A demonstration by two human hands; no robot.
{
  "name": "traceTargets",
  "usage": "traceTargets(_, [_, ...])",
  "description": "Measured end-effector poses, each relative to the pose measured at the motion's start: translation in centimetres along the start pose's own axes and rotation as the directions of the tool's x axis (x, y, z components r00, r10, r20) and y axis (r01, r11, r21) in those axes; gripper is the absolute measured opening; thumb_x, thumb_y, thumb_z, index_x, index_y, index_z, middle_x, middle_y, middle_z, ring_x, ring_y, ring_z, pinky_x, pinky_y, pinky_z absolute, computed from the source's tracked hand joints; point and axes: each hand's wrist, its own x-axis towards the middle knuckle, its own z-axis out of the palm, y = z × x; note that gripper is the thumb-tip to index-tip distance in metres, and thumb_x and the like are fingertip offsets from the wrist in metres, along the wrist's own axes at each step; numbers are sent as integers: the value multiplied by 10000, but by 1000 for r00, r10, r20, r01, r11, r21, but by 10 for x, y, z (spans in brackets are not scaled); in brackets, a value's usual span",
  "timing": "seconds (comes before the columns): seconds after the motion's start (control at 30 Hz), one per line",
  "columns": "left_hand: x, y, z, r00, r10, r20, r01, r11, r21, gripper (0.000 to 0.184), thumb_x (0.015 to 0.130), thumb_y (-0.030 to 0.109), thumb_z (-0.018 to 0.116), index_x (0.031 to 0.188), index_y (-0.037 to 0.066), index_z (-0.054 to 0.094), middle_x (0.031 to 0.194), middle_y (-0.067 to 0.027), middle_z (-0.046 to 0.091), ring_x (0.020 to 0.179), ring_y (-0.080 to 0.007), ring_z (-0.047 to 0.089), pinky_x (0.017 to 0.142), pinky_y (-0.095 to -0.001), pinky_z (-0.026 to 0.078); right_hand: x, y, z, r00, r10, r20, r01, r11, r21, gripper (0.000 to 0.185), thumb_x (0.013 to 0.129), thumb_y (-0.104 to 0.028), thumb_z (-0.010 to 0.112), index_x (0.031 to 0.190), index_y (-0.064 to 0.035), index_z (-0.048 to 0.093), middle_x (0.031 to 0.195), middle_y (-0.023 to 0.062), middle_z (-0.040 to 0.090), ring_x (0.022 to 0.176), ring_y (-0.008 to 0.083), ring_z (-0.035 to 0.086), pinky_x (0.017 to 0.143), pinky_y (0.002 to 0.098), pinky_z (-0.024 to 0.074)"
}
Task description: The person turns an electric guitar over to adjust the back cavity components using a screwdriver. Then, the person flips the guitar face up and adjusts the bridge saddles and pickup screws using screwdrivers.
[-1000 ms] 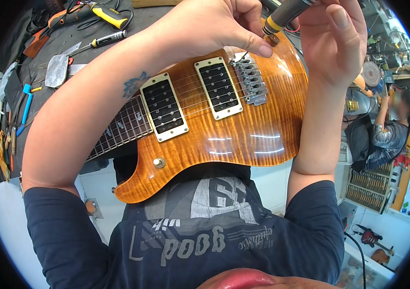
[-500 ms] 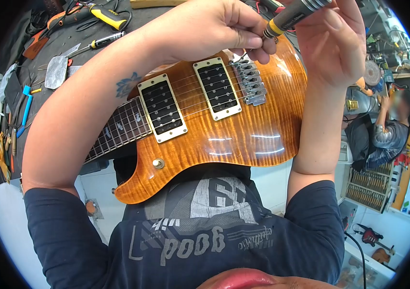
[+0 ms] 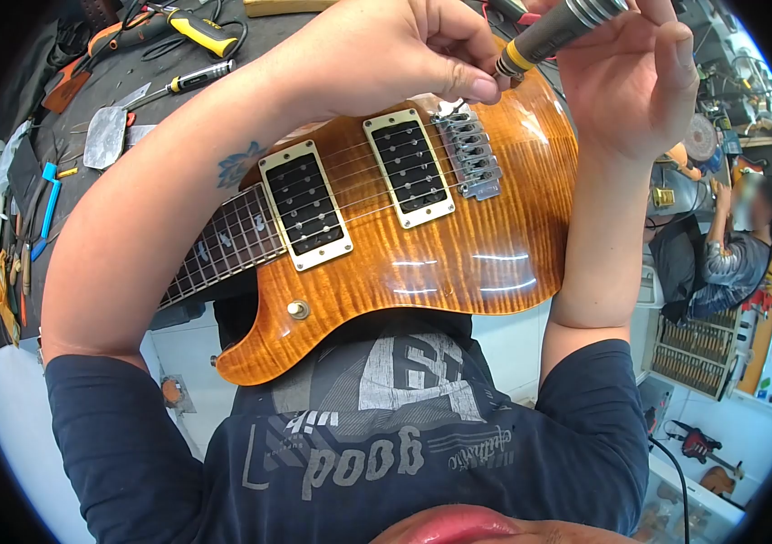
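Guitar (image 3: 458, 249), one, glossy amber, lying at the near edge of the worktop (image 3: 275, 31). Driver (image 3: 554, 41), one, tilted over its far right side. Left hand (image 3: 422, 54): thumb and fingers curled by the driver's tip; pinched item indistinguishable. Right hand (image 3: 626, 98): at the handle's end, thumb apart, grasp uncertain. Judged hazard: the slant could make the tip skid, scratching the finish.

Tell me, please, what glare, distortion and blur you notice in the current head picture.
Head view: white glare streaks lie across the glossy guitar; head view: fisheye-like distortion bends the scene, and the corners are black; head view: a blurred patch covers the head of the background person.
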Motion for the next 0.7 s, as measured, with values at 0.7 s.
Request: traceTargets(0.7, [0,-3,-1,999,-12,32,19,975,-222,156,992,113,689,1090,-5,717,935,3,720,867,-61,633,819,-250,517,-1,-4,-7,998,51,-30,-51,999,-17,584,1029,-485,517,1254,53,544,993,113,651,955,196,645,843,323,531])
